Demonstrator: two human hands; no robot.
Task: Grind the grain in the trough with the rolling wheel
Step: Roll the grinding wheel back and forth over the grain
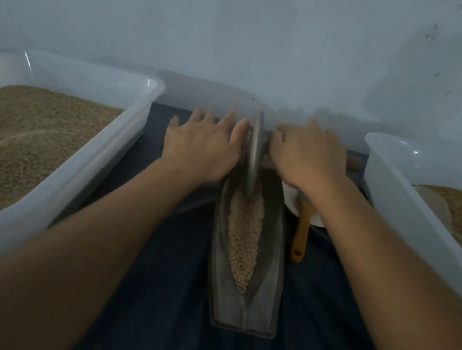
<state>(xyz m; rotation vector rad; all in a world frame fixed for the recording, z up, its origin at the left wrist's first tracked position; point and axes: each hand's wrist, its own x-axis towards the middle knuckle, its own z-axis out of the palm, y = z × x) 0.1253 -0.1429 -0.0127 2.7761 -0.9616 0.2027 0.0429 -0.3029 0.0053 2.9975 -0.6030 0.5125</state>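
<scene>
Head camera looks down along two bare forearms stretched out over a dark blue cloth (164,333). A long, narrow grey trough (270,277) lies lengthwise on that cloth, its near end blunt and square, its far end hidden under the hands. Pale brown grain (243,238) fills the groove in a tapering strip that comes to a point toward the near end. The rolling wheel (254,154), a thin grey disc seen edge-on, stands upright in the groove at the far end, its lower rim down in the grain.

The left hand (202,145) lies palm-down just left of the wheel with fingers straight and spread, pressing on what I take to be the axle handle, though the handle itself is covered on that side. The right hand (308,157) sits just right of the wheel, also flat, its fingers lying over the wooden handle (354,162), whose end pokes out beyond the hand; whether the fingertips curl under it is hard to say in this dim, soft view.

Left of the trough stands a large translucent bin (125,137) heaped with grain. A second translucent bin (391,187) on the right holds a smaller amount. Between the trough and that bin lies a brush with a wooden grip (301,233), partly across a white dish (291,201).
</scene>
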